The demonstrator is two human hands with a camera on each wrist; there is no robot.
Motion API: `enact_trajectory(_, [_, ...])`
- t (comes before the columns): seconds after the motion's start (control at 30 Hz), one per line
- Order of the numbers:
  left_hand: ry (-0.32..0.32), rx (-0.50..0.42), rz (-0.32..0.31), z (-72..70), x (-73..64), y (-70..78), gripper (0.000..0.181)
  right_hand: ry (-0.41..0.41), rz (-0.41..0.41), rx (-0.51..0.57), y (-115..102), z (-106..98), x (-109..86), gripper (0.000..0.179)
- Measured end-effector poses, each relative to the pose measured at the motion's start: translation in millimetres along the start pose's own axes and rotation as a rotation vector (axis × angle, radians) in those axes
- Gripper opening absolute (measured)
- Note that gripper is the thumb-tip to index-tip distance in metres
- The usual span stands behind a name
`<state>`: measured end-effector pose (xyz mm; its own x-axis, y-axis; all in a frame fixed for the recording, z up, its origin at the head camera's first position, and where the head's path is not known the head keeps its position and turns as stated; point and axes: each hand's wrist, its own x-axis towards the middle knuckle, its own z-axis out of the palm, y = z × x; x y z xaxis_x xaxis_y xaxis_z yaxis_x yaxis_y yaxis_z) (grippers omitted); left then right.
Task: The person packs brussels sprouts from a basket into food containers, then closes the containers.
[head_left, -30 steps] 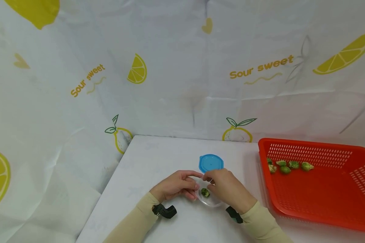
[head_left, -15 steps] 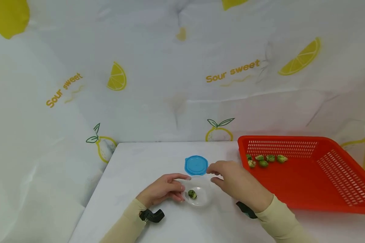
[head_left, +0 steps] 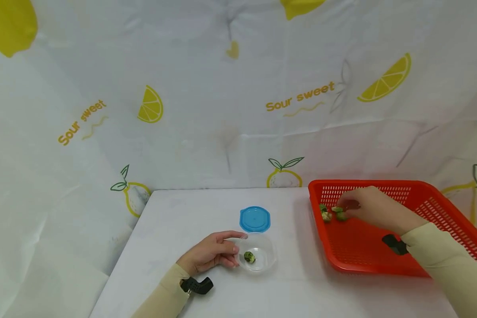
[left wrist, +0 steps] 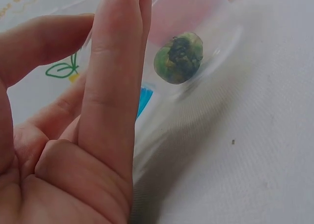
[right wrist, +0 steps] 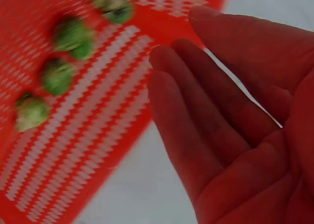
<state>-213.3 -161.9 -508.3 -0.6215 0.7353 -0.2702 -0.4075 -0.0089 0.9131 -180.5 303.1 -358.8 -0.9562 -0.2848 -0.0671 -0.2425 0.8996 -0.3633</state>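
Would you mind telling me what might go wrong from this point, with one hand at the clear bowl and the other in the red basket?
The clear bowl looks light, and the left hand only touches its side, so a nudge could slide or tip it with its sprout. The right hand is open over the clustered sprouts in the red basket; a loose grab may scatter them. The blue lid lies on the return path and could be knocked.

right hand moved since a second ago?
Yes. The right hand left the clear bowl and went right, now over the sprouts in the red basket.
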Motion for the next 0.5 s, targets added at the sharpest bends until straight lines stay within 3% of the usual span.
enact_trajectory(0.2, [-0.003, 0.000, 0.001, -2.8, -1.6, -1.8, 0.059, -0.090, 0.026, 0.052, 36, 11, 16.7, 0.025])
enact_trajectory(0.5, [0.006, 0.001, -0.005, -1.5, 1.0, -0.8, 0.057, -0.137, 0.067, 0.073, 56, 23, 29.4, 0.032])
